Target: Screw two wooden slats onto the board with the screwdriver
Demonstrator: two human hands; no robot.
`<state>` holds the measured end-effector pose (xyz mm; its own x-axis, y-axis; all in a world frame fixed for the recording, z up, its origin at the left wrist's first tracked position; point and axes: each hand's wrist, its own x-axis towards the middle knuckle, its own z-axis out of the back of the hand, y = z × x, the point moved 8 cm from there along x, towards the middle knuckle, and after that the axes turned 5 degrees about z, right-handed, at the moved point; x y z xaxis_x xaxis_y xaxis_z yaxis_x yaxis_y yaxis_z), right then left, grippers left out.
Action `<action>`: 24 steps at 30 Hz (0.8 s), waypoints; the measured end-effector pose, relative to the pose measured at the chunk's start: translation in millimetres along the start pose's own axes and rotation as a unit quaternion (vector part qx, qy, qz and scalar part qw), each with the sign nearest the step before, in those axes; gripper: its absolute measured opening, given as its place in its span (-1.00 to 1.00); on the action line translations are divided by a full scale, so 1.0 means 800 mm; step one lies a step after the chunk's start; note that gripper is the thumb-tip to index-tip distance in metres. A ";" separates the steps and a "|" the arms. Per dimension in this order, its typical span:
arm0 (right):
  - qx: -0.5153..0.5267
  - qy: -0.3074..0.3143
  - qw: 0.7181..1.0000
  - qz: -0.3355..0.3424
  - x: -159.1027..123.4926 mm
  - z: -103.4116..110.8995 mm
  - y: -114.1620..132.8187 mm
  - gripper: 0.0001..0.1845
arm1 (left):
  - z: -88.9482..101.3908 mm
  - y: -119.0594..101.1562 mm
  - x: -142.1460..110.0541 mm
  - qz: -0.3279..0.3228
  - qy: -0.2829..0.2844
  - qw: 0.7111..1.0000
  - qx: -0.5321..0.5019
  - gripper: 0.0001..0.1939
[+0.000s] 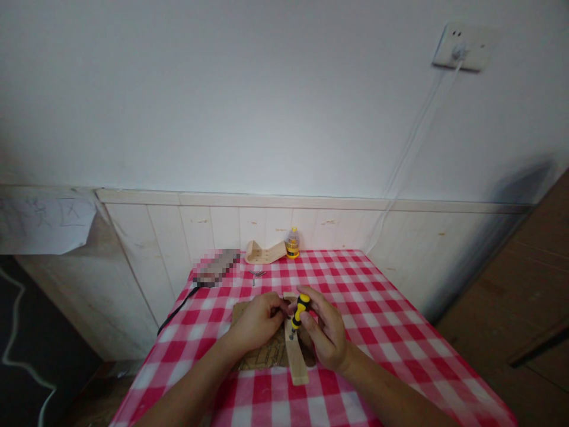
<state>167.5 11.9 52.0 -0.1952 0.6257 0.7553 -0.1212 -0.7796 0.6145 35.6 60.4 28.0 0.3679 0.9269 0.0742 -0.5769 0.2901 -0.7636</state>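
Observation:
A yellow and black screwdriver (301, 308) is held in my right hand (326, 332), its handle leaning up and its tip pointing down at a bent strip of pale wood (296, 359). The tip meets the wood near its middle; whether a screw sits under it is too small to tell. My left hand (262, 320) grips the far part of the wooden strip, fingers closed on its left side. Under the wood lies a flat brown cardboard piece (258, 359) with dark line markings, partly covered by my hands.
A red and white checked cloth (382, 356) covers the table. Toward the wall stand a wooden piece with holes (265, 255) and a yellow-based clear container (292, 244). Several small metal screws (256, 275) lie nearer. A blurred-out flat object (217, 268) with a black strap rests at left.

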 end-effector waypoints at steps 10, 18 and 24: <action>-0.005 0.005 1.000 -0.002 -0.002 -0.002 -0.004 -0.60 | -0.001 0.002 0.001 0.006 -0.003 1.000 0.006 -0.78; -0.016 0.017 1.000 0.014 0.000 -0.003 0.002 -0.60 | 0.001 0.003 0.000 0.014 -0.014 1.000 0.024 -0.78; -0.065 0.010 0.998 0.024 0.002 0.000 0.001 -0.57 | 0.003 0.000 0.000 0.018 -0.017 1.000 0.019 -0.77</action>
<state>167.1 12.4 53.4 -0.2221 0.5885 0.7774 -0.2368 -0.8060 0.5425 33.6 60.7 29.7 0.3227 0.9440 0.0692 -0.6161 0.2650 -0.7418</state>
